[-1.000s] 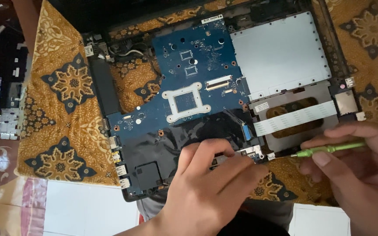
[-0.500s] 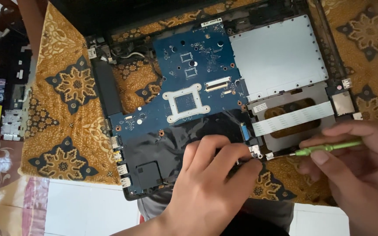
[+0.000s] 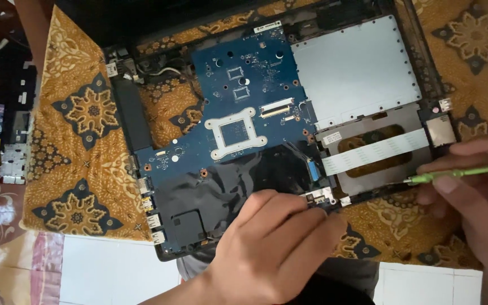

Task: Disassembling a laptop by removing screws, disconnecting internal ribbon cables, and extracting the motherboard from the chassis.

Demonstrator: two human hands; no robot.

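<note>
An opened laptop base with a blue motherboard (image 3: 244, 107) lies on a gold patterned cloth (image 3: 80, 147). My left hand (image 3: 272, 248) rests on the board's lower edge, fingertips touching a small metal connector (image 3: 318, 196) beside the black plastic film (image 3: 227, 186). My right hand (image 3: 470, 192) holds a thin green screwdriver (image 3: 453, 174), its tip at the lower right rim of the base, near the grey tray with a white ribbon cable (image 3: 374, 149).
A silver metal plate (image 3: 357, 68) fills the base's upper right. A black speaker bar (image 3: 131, 116) lies along the board's left. Removed dark parts and a small metal bracket (image 3: 11, 164) sit at the far left, off the cloth.
The view has shifted slightly. My right hand with the green screwdriver has drifted right and a little up; my left hand stays on the board's lower edge.
</note>
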